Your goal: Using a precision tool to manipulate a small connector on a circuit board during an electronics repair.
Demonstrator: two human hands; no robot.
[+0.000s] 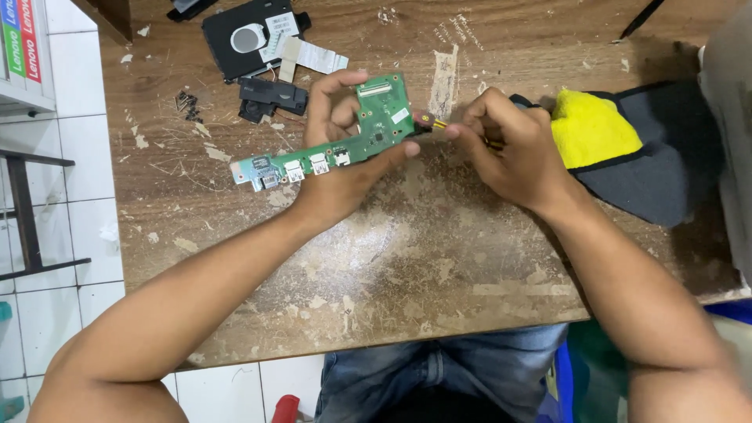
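two hands work above the worn wooden table [407,258]. the left hand [341,168] is clamped on a long green circuit board [345,145] with metal ports; the right hand [509,149] pinches a small yellow-tipped tool [427,120] touching its edge.

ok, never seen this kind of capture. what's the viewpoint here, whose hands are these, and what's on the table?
There is one picture, from a camera worn on the person's head, looking down at their own bare hands over a worn wooden table. The left hand holds a long green circuit board with metal ports along one edge. The right hand holds a small tool with a dark red and yellow handle at the board's right end. A black drive with a ribbon cable and a small black part lie further back. A yellow and grey cloth lies to the right.
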